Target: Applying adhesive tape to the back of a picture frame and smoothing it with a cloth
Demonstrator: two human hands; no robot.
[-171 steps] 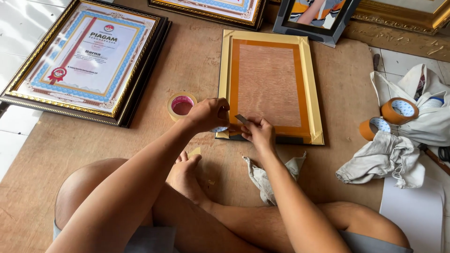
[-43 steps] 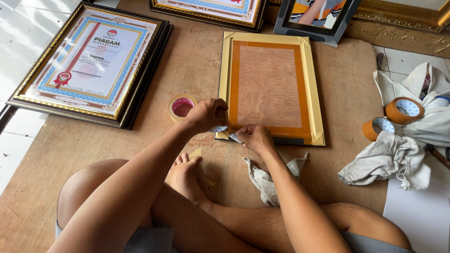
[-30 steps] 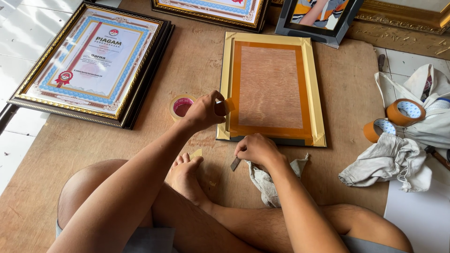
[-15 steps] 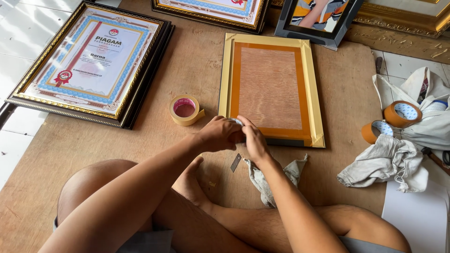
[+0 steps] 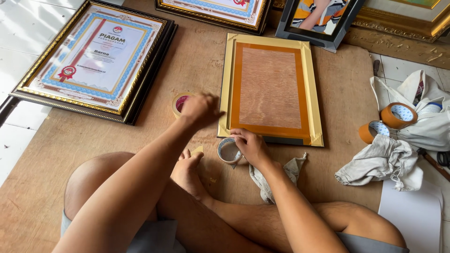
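Note:
A gold picture frame lies face down on the brown board, its wooden backing edged with orange-brown tape. My right hand rests at the frame's near left corner, fingers closed on the rim of a small pale tape roll. My left hand is blurred, fingers curled, just left of the frame and right beside a yellow tape roll with a pink core. Whether it holds anything is unclear. My bare foot and knees lie below.
A framed certificate lies at the left; more frames line the far edge. Two brown tape rolls sit at the right by a white cloth and a white bag. A grey rag lies under my right arm.
My left hand has swung left from the frame's near corner to the yellow roll. My right hand stays at the corner, and the pale tape roll now shows beside it.

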